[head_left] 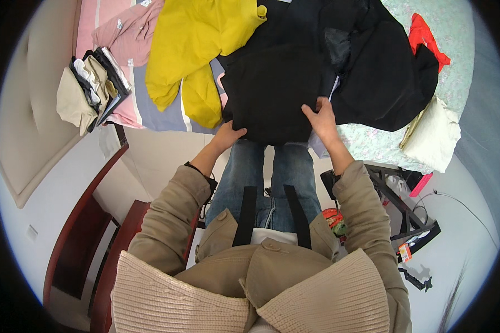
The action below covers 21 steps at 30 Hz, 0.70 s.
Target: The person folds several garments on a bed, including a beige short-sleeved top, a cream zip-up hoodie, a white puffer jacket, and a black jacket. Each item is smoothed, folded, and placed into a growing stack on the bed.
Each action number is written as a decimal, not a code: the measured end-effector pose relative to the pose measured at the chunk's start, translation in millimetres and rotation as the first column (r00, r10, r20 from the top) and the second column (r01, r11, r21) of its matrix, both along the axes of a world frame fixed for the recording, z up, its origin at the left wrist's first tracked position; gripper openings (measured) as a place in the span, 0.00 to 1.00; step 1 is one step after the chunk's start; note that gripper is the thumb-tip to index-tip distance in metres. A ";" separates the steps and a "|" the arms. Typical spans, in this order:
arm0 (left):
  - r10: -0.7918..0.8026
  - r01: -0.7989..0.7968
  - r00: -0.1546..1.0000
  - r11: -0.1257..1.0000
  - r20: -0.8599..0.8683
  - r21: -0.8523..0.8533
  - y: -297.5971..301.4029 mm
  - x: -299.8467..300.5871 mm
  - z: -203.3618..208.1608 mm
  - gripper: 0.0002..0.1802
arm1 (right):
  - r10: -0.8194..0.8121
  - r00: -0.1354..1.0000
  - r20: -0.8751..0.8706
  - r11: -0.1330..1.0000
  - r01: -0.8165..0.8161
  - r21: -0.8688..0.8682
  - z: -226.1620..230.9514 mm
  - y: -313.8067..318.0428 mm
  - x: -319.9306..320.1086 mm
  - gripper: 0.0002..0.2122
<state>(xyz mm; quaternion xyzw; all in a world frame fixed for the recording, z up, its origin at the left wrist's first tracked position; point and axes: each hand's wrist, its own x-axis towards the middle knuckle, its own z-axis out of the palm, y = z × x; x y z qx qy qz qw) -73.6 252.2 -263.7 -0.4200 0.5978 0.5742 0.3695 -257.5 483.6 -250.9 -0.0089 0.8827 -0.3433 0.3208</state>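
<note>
A black garment (278, 83) is spread over the near edge of the bed, its lower edge hanging in front of my legs. My left hand (228, 136) pinches its lower left corner, thumb on top and fingers partly hidden under the cloth. On the garment's right side rests my right hand (323, 119), thumb stretched away from the other fingers. More bunched black cloth (389, 77) lies just right of that hand; I cannot tell whether it is the same piece. A mustard-yellow garment (200, 50) lies crumpled to the left.
Folded clothes (94, 89) are stacked at the bed's left edge, near a pink garment (130, 33). Red cloth (428, 41) and a white folded cloth (436, 136) lie at right. Below are dark red wooden furniture (86, 244) on the left and a black metal frame (397, 194) on the right.
</note>
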 end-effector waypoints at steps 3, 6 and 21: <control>0.078 -0.072 0.994 0.995 0.078 -0.070 5.9 0.2 -2.4 0.33 | -0.035 0.967 -0.251 0.999 0.029 -0.025 -3.3 -14.8 -10.3 0.24; 0.160 -0.160 0.976 0.987 0.150 -0.012 5.8 3.7 -1.6 0.35 | -0.166 0.984 -0.058 0.972 0.153 -0.179 -10.1 -24.2 -25.4 0.25; 0.695 -0.623 0.717 0.598 0.062 0.505 -82.9 0.3 99.5 0.25 | -0.215 0.592 0.776 0.601 0.707 -0.373 133.2 -58.8 -20.2 0.16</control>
